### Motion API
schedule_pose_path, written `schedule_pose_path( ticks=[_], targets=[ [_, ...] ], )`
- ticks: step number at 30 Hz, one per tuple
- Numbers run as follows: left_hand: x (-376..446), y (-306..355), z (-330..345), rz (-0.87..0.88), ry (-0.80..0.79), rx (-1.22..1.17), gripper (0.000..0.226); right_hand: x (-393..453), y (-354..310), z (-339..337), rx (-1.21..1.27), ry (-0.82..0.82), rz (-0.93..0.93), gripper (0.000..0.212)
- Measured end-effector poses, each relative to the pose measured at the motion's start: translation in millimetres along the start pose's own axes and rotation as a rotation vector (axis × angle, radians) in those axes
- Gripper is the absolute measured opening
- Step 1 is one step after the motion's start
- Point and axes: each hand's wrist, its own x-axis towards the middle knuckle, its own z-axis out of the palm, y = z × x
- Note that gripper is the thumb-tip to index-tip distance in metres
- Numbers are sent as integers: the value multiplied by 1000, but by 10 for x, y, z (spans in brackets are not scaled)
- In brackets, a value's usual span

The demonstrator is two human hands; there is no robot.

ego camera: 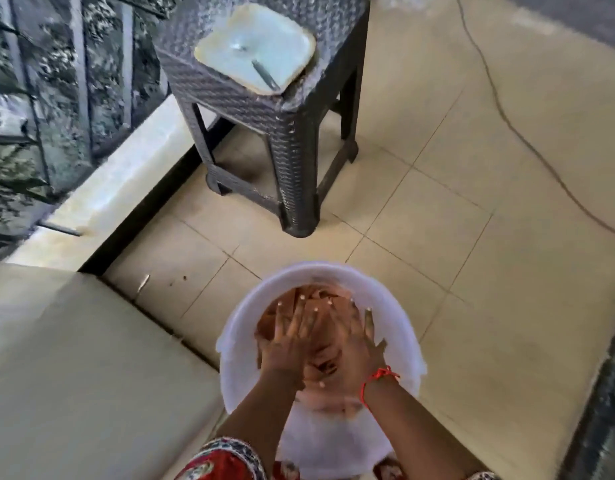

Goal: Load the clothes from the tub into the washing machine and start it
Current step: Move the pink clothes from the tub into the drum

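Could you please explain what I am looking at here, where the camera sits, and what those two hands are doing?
There is no machine here: a person wears one wide-angle camera on the head, looking down at their own bare hands. The left hand and right hand, with a red thread at its wrist, reach with spread fingers into a white tub on the tiled floor, onto brownish clothes. Whether they already grip the cloth is unclear. Behind stands a dark woven stool bearing a pale square lid. No washing machine is visible.

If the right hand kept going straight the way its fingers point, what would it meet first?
Probably the brownish clothes in the white tub: the right hand reaches down into it with fingers spread, beside the left hand. Depth is unclear, so it may already be touching them.
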Motion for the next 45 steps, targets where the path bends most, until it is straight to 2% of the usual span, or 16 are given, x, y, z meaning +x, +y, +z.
schedule_pose_path(
  ticks=[2, 4, 7, 10, 14, 17, 21, 24, 26, 32, 36, 40, 43, 45],
  targets=[
    [210, -79, 216, -59, -18, 67, 104, 224, 111, 239, -13, -10, 67, 109],
    [404, -108, 434, -59, -20, 87, 107, 465, 238, 524, -107, -78, 96, 125],
    [594, -112, 624, -58, -92, 64, 122, 623, 350, 798, -71, -166, 139, 131],
    [749, -70, 755, -59, -80, 71, 115, 739, 387, 1027, -114, -130, 152, 136],
    [949, -69, 956, -96, -78, 32, 112, 924, 431, 1247, -155, -72, 178, 125],
    [1066, -90, 1082, -115, -50, 35, 119, 1070, 491, 1378, -139, -64, 177, 119],
    [1162, -91, 1128, -94, -85, 34, 106, 1200, 560, 1471, -137, -72, 142, 106],
    [1220, -134, 1185, -78, -86, -27, 107, 1255, 600, 1520, -147, -66, 134, 107],
    [1262, -193, 1221, -57, -67, -78, 106, 1288, 609, 1510, -112, -69, 136, 98],
    [1305, -247, 1117, 6, -39, -190, 73, 1358, 561, 1402, -58, -9, 158, 73],
    [1184, -162, 882, -26, -31, -268, 66, 1296, 451, 1280, -60, -21, 203, 69],
    [850, -47, 504, -231, -49, -504, 54, 1026, 329, 1000, -52, 33, 197, 69],
    [440, 44, 42, -126, -42, -374, 42, 739, 152, 607, -61, 72, 184, 66],
    [147, 74, -270, -99, -1, -374, 43, 506, 10, 297, -72, 88, 154, 65]
  ],
)
